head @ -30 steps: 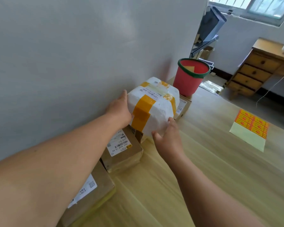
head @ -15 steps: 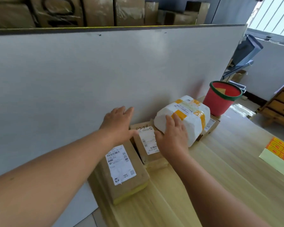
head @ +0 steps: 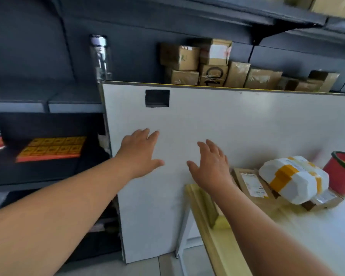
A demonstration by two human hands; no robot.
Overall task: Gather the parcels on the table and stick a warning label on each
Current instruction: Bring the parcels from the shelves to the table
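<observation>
My left hand (head: 139, 152) and right hand (head: 211, 166): fingers spread, gripping nothing, in front of white board (head: 227, 120). White parcel (head: 295, 180) lies atop brown parcels (head: 249, 182), back edge of desk (head: 317, 236).

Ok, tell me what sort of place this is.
Probably a parcel depot or mailroom: cardboard boxes stacked on dark shelving, labelled parcels on the table, a sheet of orange warning labels.

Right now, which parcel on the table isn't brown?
The white parcel, yellow-taped, lying atop the brown cardboard boxes beside the red bucket.
</observation>
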